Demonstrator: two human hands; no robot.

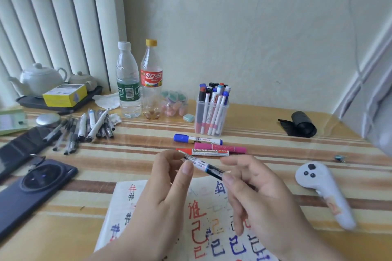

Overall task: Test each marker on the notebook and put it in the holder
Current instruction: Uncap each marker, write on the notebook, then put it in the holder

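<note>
Both hands hold one slim white marker with a black end (pixel 202 164) level above the notebook (pixel 199 220). My left hand (pixel 163 193) pinches its clear left end; my right hand (pixel 254 195) pinches the black right end. The notebook page bears red, blue, yellow and black scribbles. Behind the hands lie a blue-capped marker (pixel 197 139), a pink marker (pixel 220 147) and a red whiteboard marker (pixel 203 152). The clear plastic holder (pixel 212 115) stands further back, packed with several markers.
A pile of black and white pens (pixel 84 128) lies at the left. Two bottles (pixel 137 82) stand at the back, a dark phone (pixel 31 193) lies near left, a white controller (pixel 324 190) at the right, and a black bag roll (pixel 301 124) far right.
</note>
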